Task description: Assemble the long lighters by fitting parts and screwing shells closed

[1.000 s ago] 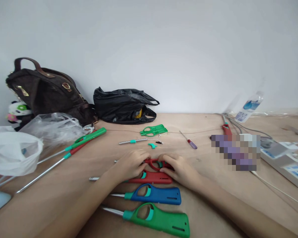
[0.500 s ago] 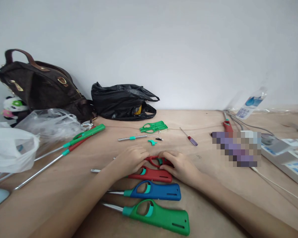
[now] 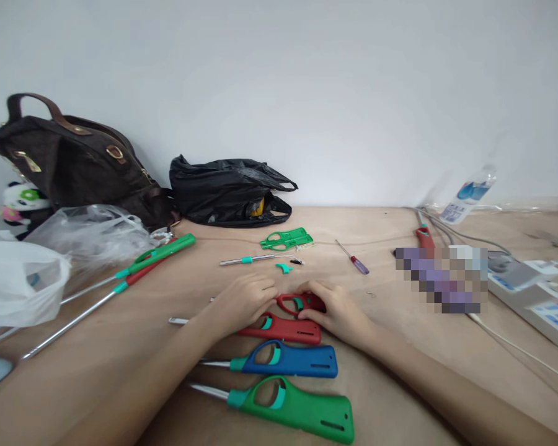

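Note:
The farthest lighter of a row, a red long-nosed lighter (image 3: pixel 286 303), lies between my hands. My right hand (image 3: pixel 341 310) is closed round its handle end, with the thumb on the near side. My left hand (image 3: pixel 248 297) curls over its front end, hiding most of the nozzle. Nearer to me lie a second red lighter (image 3: pixel 302 330), partly under my left wrist, a blue lighter (image 3: pixel 307 359) and a green lighter (image 3: pixel 307 412). Beyond my hands are a green split lighter casing (image 3: pixel 297 237), a metal lighter tube (image 3: pixel 235 261) with a thin wire, and a teal trigger (image 3: pixel 284 268).
A screwdriver (image 3: pixel 357 261) lies right of the loose parts. Left are a green lighter (image 3: pixel 162 253), plastic bags (image 3: pixel 23 279) and a dark backpack (image 3: pixel 88 167). A black bag (image 3: pixel 223 189) rests by the wall. Right are a bottle (image 3: pixel 467 195), power strip (image 3: pixel 534 297) and cables.
The view has shifted very slightly. More of the red lighter's trigger loop shows between my hands; both hands keep nearly the same place.

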`<state>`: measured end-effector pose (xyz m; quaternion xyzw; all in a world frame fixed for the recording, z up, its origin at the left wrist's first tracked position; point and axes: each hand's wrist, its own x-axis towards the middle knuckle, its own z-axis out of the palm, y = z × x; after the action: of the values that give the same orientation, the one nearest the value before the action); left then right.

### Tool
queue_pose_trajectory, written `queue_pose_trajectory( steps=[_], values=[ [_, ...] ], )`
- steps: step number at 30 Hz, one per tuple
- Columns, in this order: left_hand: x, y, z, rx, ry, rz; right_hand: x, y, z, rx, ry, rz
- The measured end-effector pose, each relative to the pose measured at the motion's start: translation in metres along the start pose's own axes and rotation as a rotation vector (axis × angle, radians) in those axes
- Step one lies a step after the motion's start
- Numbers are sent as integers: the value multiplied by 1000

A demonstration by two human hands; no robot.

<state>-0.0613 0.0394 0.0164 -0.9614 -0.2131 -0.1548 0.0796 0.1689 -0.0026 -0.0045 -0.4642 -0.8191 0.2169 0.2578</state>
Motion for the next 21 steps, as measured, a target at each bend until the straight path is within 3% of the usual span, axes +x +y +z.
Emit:
queue_pose_trajectory(
  steps=[6,13,17,21],
  values=[
    [0,1,1,-69,-7,-86,2,7,-18,183,-61,-17],
    [1,4,-4,-186,-41,-141,2,32,-30,213,-70,176],
    [2,3,-3,-249,-57,-196,2,27,-28,139,-100,219],
    [2,1,2,-348,-87,-333,1,16,-31,81,-181,213]
  ],
)
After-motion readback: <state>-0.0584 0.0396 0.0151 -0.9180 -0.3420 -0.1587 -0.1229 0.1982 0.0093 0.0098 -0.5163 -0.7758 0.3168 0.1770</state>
